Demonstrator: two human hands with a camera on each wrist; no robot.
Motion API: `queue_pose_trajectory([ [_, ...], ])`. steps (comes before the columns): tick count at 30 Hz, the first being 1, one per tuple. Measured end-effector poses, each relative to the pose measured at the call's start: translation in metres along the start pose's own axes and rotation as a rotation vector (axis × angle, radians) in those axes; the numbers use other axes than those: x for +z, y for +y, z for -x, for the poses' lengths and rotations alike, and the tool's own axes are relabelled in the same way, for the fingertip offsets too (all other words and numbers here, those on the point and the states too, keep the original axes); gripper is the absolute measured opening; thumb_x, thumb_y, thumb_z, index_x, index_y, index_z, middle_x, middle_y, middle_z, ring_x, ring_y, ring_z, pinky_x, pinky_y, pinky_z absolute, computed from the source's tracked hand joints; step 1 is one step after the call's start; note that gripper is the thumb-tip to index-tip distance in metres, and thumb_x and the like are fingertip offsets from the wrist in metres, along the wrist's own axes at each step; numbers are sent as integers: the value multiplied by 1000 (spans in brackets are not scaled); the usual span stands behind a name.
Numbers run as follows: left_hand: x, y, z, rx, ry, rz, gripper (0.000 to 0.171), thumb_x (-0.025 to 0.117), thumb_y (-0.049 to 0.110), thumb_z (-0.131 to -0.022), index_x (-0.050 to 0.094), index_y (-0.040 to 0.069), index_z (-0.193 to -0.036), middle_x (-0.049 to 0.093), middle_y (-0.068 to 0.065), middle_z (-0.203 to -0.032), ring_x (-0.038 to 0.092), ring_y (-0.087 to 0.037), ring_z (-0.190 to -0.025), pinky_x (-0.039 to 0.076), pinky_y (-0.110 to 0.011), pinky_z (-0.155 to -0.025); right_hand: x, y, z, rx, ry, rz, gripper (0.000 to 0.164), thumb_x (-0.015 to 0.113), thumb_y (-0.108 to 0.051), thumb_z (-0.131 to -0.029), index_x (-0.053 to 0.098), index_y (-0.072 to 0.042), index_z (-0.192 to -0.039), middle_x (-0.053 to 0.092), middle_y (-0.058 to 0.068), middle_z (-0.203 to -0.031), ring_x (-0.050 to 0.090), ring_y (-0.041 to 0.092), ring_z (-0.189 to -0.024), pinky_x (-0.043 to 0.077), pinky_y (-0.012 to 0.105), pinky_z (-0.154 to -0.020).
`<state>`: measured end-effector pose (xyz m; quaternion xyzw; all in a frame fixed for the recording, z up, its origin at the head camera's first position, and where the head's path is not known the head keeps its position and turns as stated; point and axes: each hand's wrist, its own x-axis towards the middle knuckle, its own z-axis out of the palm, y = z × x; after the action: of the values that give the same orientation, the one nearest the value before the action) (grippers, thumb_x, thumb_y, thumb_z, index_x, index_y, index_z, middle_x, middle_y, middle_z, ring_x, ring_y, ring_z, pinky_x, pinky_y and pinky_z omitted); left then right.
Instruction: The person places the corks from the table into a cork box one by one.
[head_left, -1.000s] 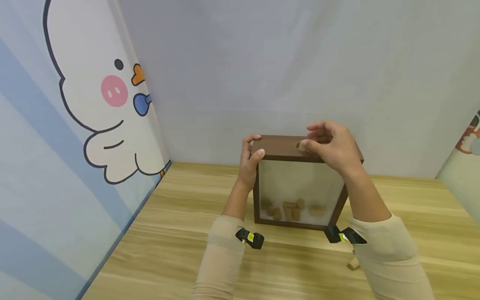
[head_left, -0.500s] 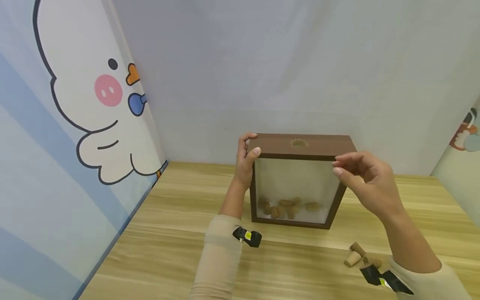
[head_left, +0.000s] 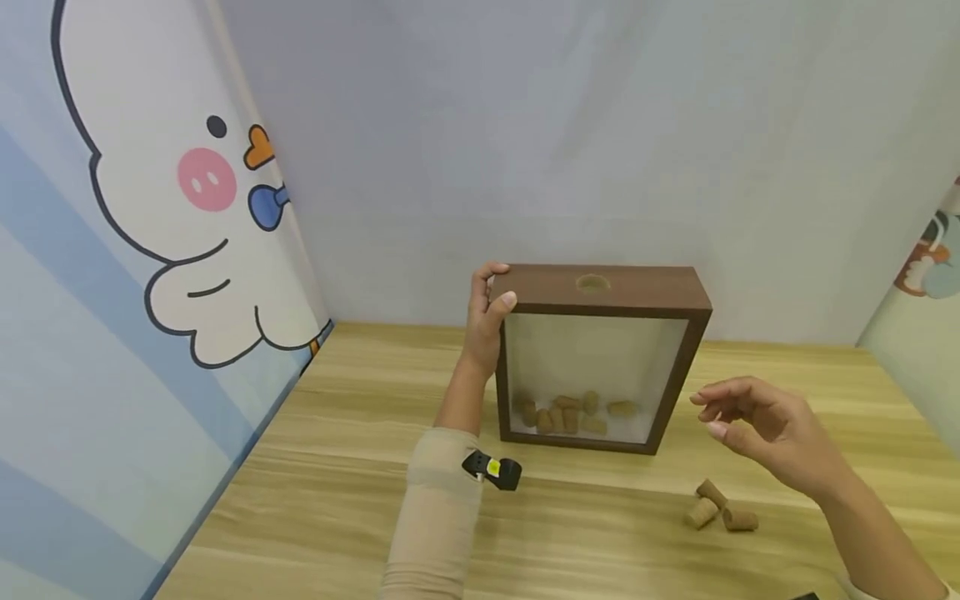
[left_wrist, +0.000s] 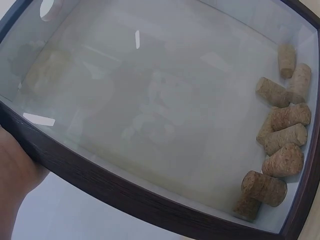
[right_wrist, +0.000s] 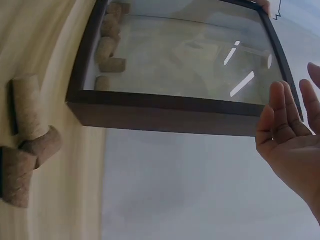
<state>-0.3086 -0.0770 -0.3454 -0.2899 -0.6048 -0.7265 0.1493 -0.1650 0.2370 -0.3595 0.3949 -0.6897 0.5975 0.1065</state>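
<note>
A dark brown wooden box (head_left: 645, 287) with a clear front stands upright on the table, a round hole (head_left: 593, 284) in its top. Several corks (left_wrist: 285, 160) lie along its bottom inside. My left hand (head_left: 486, 325) grips the box's upper left corner, thumb at the front edge and fingers over the back. To the right of the box, my right hand (head_left: 772, 429) hangs in the air with loosely bent fingers and nothing held. Below it on the table lie three loose corks, among them a pale cork (head_left: 702, 513), a darker cork (head_left: 712, 493) and another cork (head_left: 741, 521).
The wood-grain table (head_left: 360, 500) runs back to a pale grey curtain (head_left: 525, 133). A panel with a cartoon duck (head_left: 172, 200) borders the left side. Another printed panel (head_left: 930, 258) stands at the right.
One second ago my right hand held a cork at the hole. That cork has gone from the fingers, and the hand has moved right and down. My left hand keeps its grip.
</note>
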Motion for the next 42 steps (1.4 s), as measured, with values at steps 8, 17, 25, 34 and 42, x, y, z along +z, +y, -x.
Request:
queue_pose_trajectory([
  [8,-2,-1,1,3,-1,-26,59,47,42,-79,33,7,-124,26,-8,-133,27,-23,-115,23,-45,-94,-9,12,29,125,-99,155,39,53,24,-76,54,8,-111,58,5,-115,54,18,-95,44,24,-77],
  [17,-1,-1,1,-10,12,-32,62,50,48,-77,35,9,-123,21,-5,-140,17,-24,-127,18,-51,-98,-18,29,56,170,-160,266,45,61,18,-74,59,-4,-112,54,-1,-123,54,12,-101,43,22,-78],
  [25,-1,-2,2,-1,12,-36,64,50,48,-78,34,7,-124,22,-6,-140,19,-23,-125,20,-48,-96,-31,43,79,248,-194,274,40,60,16,-77,60,-6,-110,55,-6,-120,52,7,-104,45,25,-75],
  [34,0,-1,1,17,5,-19,61,49,44,-79,34,6,-124,27,-9,-133,28,-20,-114,24,-42,-92,-54,63,98,480,-335,48,30,55,9,-85,52,6,-115,54,0,-118,54,14,-99,48,29,-75],
  [42,0,0,1,22,20,-27,63,50,45,-78,35,5,-124,29,-5,-130,30,-19,-109,25,-39,-89,-63,78,106,511,-459,41,26,56,5,-86,54,4,-112,55,16,-108,54,12,-96,47,27,-77],
])
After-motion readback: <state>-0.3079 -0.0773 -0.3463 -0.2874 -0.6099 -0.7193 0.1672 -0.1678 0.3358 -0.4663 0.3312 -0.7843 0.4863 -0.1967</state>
